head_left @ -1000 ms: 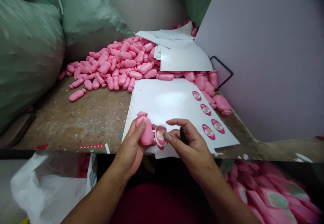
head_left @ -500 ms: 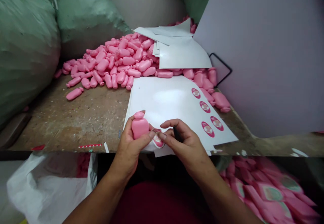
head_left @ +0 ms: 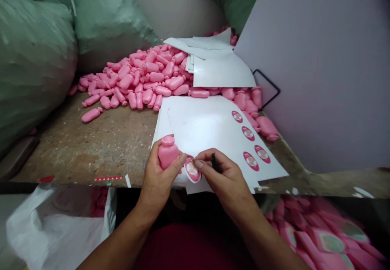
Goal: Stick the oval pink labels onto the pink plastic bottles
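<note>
My left hand (head_left: 160,174) is closed around a small pink bottle (head_left: 168,153), held upright with its neck up. The left thumb reaches the edge of an oval pink-and-white sticker (head_left: 192,170). My right hand (head_left: 224,174) pinches that sticker at its upper right with thumb and forefinger. A short black tool (head_left: 215,162), its kind unclear, is tucked in the right fingers. Beneath the hands lies a white sticker sheet (head_left: 198,115), with several oval stickers (head_left: 251,161) on its right side.
A heap of pink bottles (head_left: 149,72) covers the back of the worktable (head_left: 76,148), with white sheets (head_left: 224,68) over part of it. Green sacks (head_left: 33,54) stand at left. A pale panel (head_left: 323,75) rises at right. Below the edge are a white bag (head_left: 63,229) and pink packs (head_left: 326,237).
The left hand has turned the bottle more upright, and its thumb has moved from the bottle to the sticker's edge. The sticker stays in the right fingers, now tilted and slightly lower.
</note>
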A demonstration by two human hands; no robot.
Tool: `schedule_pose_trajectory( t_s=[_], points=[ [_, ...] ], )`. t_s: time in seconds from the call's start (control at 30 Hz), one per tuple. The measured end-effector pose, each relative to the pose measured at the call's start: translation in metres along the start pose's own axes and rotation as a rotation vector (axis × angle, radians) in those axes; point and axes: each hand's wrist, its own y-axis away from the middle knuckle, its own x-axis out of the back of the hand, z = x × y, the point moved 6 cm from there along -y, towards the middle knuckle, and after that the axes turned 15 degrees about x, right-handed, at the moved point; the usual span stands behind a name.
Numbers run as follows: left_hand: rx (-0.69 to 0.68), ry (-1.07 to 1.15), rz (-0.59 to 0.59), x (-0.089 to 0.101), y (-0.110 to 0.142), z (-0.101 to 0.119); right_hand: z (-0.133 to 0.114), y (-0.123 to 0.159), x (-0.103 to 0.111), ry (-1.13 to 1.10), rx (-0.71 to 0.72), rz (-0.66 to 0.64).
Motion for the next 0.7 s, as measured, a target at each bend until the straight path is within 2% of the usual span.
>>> schedule_pose_trajectory(
  t_s=[0.17,0.27,0.43,0.7],
  points=[
    [0.297,0.388,-0.237,-0.014,-0.003,-0.021,0.003,0.0,-0.002,-0.12,-0.029,0.041],
    [0.399,0.579,-0.343,-0.025,-0.001,-0.024,0.004,0.001,-0.004,-0.118,-0.027,0.032],
    [0.432,0.662,-0.408,-0.034,0.005,-0.02,0.001,0.002,-0.004,-0.086,-0.014,0.059],
    [0.431,0.657,-0.402,-0.039,0.008,-0.023,0.005,0.001,-0.004,-0.1,-0.006,0.052]
  ],
)
